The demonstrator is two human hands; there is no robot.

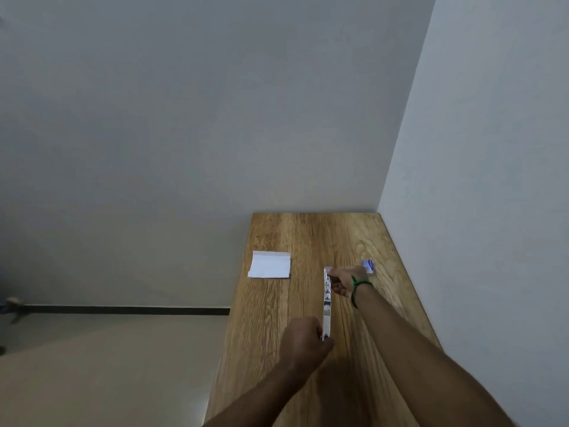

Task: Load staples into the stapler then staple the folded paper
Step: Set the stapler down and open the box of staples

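Both forearms reach in from the near edge, and the left hand [304,337] is the closer of the two. Its fingers are curled shut around the near end of the stapler [327,303], which lies swung open flat on the wooden tabletop [277,303], a thin bright strip whose long axis runs almost straight from near to far. The right hand [343,282], marked by a green band [357,288] at the wrist, is at the far end of that strip, coming in from the right; its fingers [334,277] are pinched together against the far part of the stapler, though whether they hold a strip of staples or only touch the metal is too small to tell.

What matters for the loading step is that the channel lies lengthwise away from the person, so anything dropped in should line up near-to-far, and the right hand is already placed beside the far half, where that would probably happen. The small blue staple box [368,266] sits just beyond and to the right of that hand, close by. The folded paper [269,264] lies well apart to the far left, nearer the left hand's side, untouched; stapling looks to be still ahead.
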